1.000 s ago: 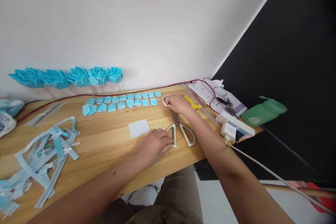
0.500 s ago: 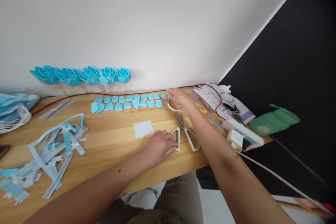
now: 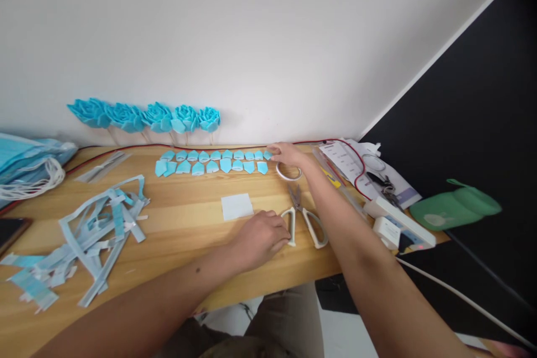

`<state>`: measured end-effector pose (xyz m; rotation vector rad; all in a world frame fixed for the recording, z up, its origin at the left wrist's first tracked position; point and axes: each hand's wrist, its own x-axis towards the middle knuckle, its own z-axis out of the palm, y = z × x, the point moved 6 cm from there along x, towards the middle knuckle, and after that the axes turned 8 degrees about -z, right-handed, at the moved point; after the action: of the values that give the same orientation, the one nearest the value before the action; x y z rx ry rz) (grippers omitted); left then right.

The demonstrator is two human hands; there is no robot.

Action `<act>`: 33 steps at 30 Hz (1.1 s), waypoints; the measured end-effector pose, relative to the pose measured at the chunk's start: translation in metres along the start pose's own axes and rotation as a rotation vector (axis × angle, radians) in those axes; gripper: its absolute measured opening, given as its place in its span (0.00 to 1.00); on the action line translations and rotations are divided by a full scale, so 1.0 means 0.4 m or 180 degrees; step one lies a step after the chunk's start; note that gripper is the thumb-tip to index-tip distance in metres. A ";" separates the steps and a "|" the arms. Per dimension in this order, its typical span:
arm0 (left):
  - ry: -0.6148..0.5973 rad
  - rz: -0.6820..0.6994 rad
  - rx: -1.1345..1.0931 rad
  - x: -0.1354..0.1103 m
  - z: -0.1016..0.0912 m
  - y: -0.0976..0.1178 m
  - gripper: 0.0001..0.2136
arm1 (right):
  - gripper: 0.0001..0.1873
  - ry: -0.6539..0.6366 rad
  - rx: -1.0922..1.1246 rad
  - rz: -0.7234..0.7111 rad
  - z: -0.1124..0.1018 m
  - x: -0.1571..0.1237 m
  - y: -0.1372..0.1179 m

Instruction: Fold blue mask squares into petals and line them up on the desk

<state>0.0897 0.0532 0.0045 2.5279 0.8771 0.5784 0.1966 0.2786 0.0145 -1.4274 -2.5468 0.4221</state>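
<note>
At the right end of the back row of folded blue fabric petals [image 3: 238, 155], my right hand [image 3: 289, 154] has its fingertips closed on the last petal [image 3: 267, 155]. A roll of tape [image 3: 289, 171] lies just below that hand. My left hand [image 3: 262, 239] rests on the wooden table, fingers loosely bent, beside the left handle of the white-handled scissors [image 3: 296, 210]; whether it touches them is hard to make out. The scissors lie with their blades slightly apart. Just beyond the left hand is a white rectangular piece [image 3: 237, 207].
Several blue fabric flowers [image 3: 157, 117] on sticks lean against the wall. Cut strips [image 3: 100, 235] are heaped at left, near blue masks [image 3: 29, 162] and a phone [image 3: 12, 232]. At right are papers [image 3: 339, 156], a yellow cutter [image 3: 331, 178], a power strip [image 3: 403, 224] and a green pouch [image 3: 455, 207].
The view has shifted, so the table's contents appear further right. My right hand has nudged the last petal slightly left, closer to its row. My left hand stays beside the scissors.
</note>
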 end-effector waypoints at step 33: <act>0.0346 0.0038 -0.0501 -0.006 -0.085 0.065 0.12 | 0.14 0.0458 -0.0385 0.0065 -0.028 -0.046 -0.052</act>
<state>0.0837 0.0407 0.0451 2.3801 0.8202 0.7642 0.1928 0.2543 0.0313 -1.4681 -2.4816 0.1638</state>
